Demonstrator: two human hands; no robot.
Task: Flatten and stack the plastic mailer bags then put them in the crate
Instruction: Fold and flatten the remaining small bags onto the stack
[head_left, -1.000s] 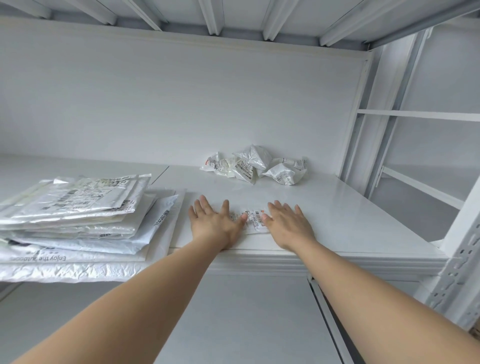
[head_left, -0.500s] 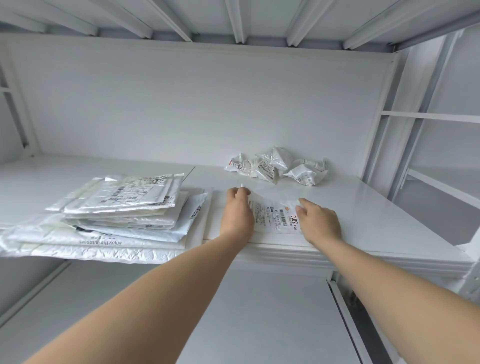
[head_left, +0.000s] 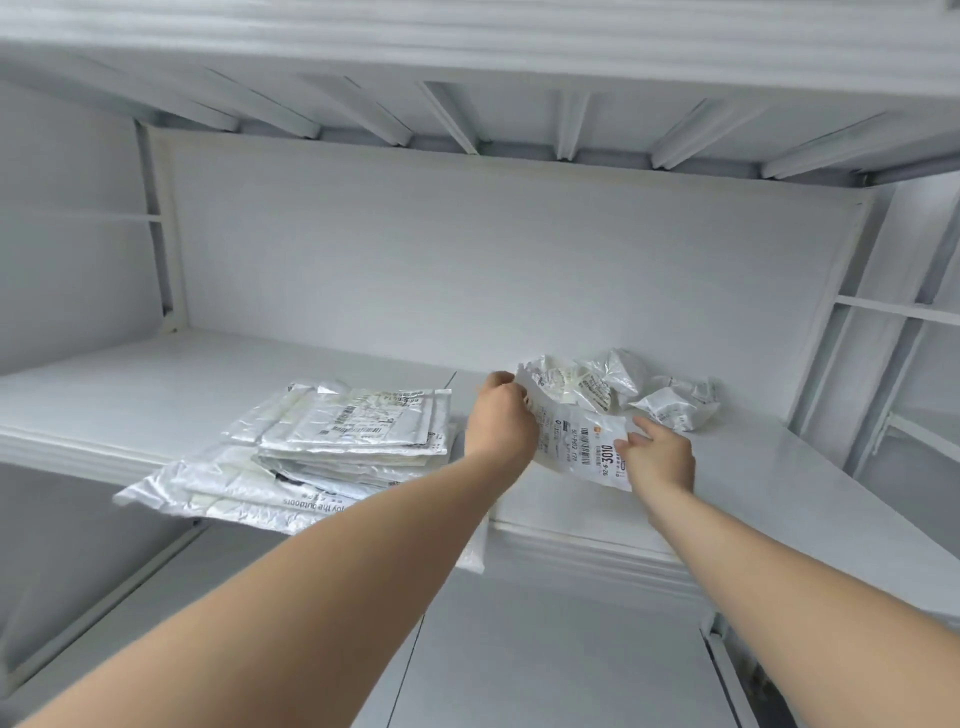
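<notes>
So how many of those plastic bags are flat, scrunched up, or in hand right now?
Flat bags in the stack: at least 5; the layers overlap, so the exact count is hard to tell
Scrunched bags at the back of the shelf: about 4
Held bag, lifted between left hand and right hand: 1
Total: about 10

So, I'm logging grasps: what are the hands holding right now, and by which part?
One white mailer bag: the left hand grips its left edge, the right hand pinches its right edge.
</notes>
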